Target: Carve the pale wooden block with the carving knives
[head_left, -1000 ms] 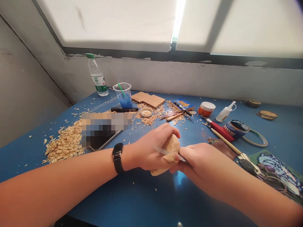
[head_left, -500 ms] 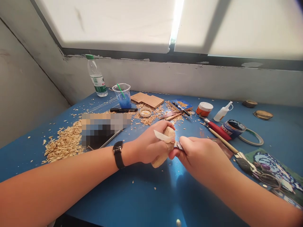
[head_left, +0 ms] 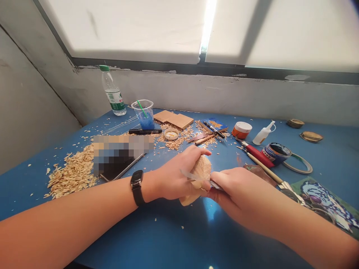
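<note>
My left hand [head_left: 176,173] is wrapped round a pale, rounded piece of wood [head_left: 203,168], with a black watch on the wrist. My right hand [head_left: 234,194] grips a knife [head_left: 193,176] whose blade lies across the wood and points left. Its handle is hidden in my fingers. A thin curl of wood [head_left: 198,184] stands at the cut, just under the blade. Both hands meet over the near middle of the blue table [head_left: 168,239].
A heap of wood shavings [head_left: 71,173] and a phone [head_left: 119,164] lie left. Behind stand a bottle [head_left: 113,95] and a plastic cup [head_left: 146,117]. To the right are an orange jar [head_left: 241,130], a glue bottle [head_left: 263,133], a tape roll [head_left: 301,163] and a brush [head_left: 263,164].
The knife blade has moved down the wood toward me, and my right hand has sunk slightly. More of the wood's upper end shows. My left index finger is stretched out further.
</note>
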`<state>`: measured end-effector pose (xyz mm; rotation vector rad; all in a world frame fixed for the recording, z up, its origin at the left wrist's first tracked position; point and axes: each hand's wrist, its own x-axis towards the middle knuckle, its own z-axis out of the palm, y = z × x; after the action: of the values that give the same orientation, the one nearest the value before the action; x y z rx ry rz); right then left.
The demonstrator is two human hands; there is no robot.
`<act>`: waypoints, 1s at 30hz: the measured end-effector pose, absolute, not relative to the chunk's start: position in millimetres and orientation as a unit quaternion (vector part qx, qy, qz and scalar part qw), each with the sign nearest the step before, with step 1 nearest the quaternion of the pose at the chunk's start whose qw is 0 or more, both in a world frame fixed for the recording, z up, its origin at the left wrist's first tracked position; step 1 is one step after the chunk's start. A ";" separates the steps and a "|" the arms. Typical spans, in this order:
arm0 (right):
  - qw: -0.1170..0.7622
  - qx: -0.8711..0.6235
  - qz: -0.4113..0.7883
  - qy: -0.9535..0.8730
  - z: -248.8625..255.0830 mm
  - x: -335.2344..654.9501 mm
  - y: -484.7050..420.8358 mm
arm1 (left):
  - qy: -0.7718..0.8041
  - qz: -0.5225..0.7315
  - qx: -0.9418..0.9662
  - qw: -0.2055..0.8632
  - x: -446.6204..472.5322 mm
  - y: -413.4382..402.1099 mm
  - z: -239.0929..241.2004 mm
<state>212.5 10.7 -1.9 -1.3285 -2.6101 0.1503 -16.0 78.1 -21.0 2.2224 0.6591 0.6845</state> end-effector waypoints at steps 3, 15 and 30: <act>0.072 -0.460 0.044 -0.884 0.3 216.3 13.3 | 0.243 0.274 0.867 0.338 -15.5 77.7 -24.6; 0.030 -0.473 -0.005 -0.880 -0.2 215.5 12.2 | 0.232 0.316 0.858 0.333 -11.4 76.1 -31.3; 0.187 -0.463 -0.169 -0.850 -21.3 212.6 11.3 | 0.248 0.366 0.809 0.386 -10.7 82.0 -40.6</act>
<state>212.6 11.3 -21.3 -1.3044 -2.3918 -0.4749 -10.7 82.0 -40.6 2.0608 0.6302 0.9324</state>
